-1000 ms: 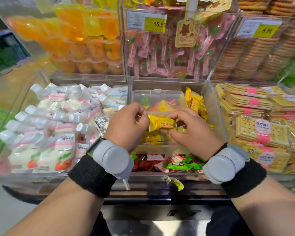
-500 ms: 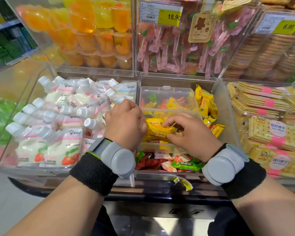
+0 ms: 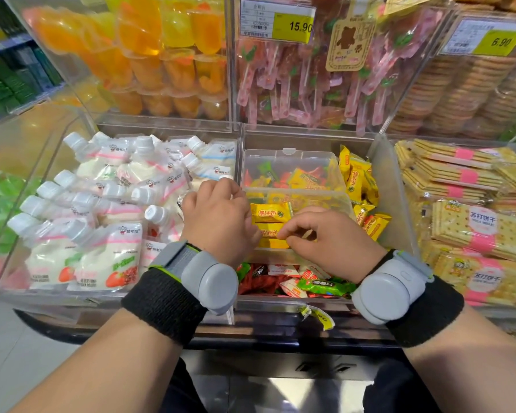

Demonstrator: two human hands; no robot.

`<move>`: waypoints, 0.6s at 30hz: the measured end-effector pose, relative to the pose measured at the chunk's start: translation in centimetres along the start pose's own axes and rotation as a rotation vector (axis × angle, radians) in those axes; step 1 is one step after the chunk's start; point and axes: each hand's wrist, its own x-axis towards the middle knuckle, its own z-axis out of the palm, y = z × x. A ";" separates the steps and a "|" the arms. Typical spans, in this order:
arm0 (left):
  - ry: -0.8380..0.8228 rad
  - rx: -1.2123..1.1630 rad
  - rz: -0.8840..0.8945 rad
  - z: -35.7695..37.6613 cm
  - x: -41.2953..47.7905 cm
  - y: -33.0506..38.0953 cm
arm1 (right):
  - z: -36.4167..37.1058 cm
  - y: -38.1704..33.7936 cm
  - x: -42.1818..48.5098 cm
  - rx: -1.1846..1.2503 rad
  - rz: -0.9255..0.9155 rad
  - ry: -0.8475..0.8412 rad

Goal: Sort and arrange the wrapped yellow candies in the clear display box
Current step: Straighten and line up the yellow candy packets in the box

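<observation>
A clear display box [image 3: 292, 162] sits in the middle bin, its far half holding mixed wrapped sweets. Several wrapped yellow candies [image 3: 270, 212] lie stacked flat in its near half. My left hand [image 3: 218, 217] curls over the box's left edge, fingertips hidden against the stack. My right hand [image 3: 328, 239] rests over the near right part, thumb and forefinger pinched at the edge of a lower yellow candy [image 3: 273, 243]. More yellow candies [image 3: 356, 177] stand loose to the right of the box.
Milk pouches [image 3: 108, 204] fill the left bin and cracker packs [image 3: 474, 222] the right one. Red and green sweets [image 3: 292, 281] lie under the box near the front wall. Tall clear bins of jelly cups, lollipops and biscuits rise behind.
The yellow candy held up between both hands a second ago now lies on the stack in the box. Both hands have dropped lower onto the pile.
</observation>
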 end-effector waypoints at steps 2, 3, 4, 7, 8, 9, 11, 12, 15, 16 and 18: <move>-0.010 -0.007 0.005 0.0 -0.1 0.0 | 0.0 0.0 0.0 -0.009 -0.001 0.002; -0.010 -0.013 0.006 0.0 -0.1 -0.1 | 0.0 0.0 0.0 -0.004 0.002 0.007; -0.008 -0.017 0.008 -0.1 -0.1 0.0 | -0.1 0.0 0.0 0.008 0.007 0.015; 0.007 -0.021 0.002 -0.1 -0.1 0.1 | -0.2 0.1 -0.1 0.029 0.017 0.029; 0.011 -0.020 0.004 -0.1 -0.1 0.2 | -0.3 0.1 -0.2 0.031 0.014 0.033; 0.013 -0.021 0.009 -0.1 -0.1 0.4 | -0.4 0.2 -0.3 0.031 0.010 0.040; 0.020 -0.031 0.019 0.0 -0.1 0.6 | -0.5 0.3 -0.4 0.037 -0.003 0.056; 0.026 -0.031 0.027 0.1 -0.1 0.9 | -0.7 0.4 -0.5 0.046 -0.007 0.068; 0.048 -0.018 0.060 0.2 0.0 1.6 | -1.1 0.8 -0.8 0.071 -0.001 0.102; 0.052 -0.016 0.071 0.1 0.0 1.9 | -1.3 1.0 -0.9 0.080 0.004 0.117; 0.046 -0.022 0.097 0.2 0.1 2.7 | -1.9 1.6 -1.3 0.099 0.017 0.154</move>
